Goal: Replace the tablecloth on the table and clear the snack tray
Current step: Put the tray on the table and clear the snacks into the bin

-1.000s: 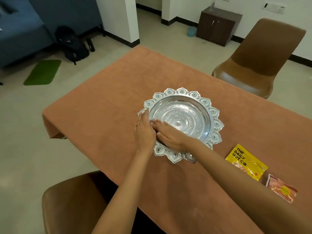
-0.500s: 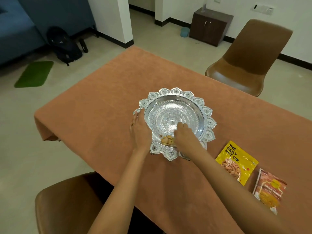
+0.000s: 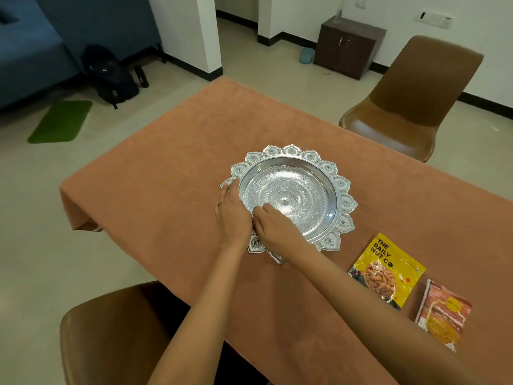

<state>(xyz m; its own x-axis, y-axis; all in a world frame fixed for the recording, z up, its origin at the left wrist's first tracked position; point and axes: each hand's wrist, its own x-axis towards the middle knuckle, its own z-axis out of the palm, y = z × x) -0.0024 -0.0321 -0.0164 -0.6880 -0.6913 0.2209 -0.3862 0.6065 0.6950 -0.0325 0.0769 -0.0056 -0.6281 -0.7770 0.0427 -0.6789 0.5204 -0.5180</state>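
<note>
1. The snack tray (image 3: 294,190), a round silver dish with a petal-shaped rim, stands near the middle of the worktop (image 3: 155,190), on the orange-brown tablecloth (image 3: 249,120) that covers it.
2. The left hand (image 3: 233,215) rests on the near-left rim of the tray. Its fingers (image 3: 231,190) are straight and close together, and they lie along the edge; a ring shows on one finger.
3. The right hand (image 3: 274,226) reaches inside the tray at its near-left part, just beside the left hand. Its fingers (image 3: 262,211) are bent downward to the tray floor; whether they pinch something cannot be told, because the hand hides the tips.
4. The visible part of the tray's inside shows only the bright embossed pattern.
5. A yellow nut packet (image 3: 387,269) lies flat on the cloth to the right of the tray, near but apart from it.
6. An orange snack packet (image 3: 441,312) lies just beside the yellow one, closer to the right edge.
7. A brown chair (image 3: 410,93) stands at the far side of the worktop, and another brown chair (image 3: 111,329) stands at the near side, under the person's arms.
</note>
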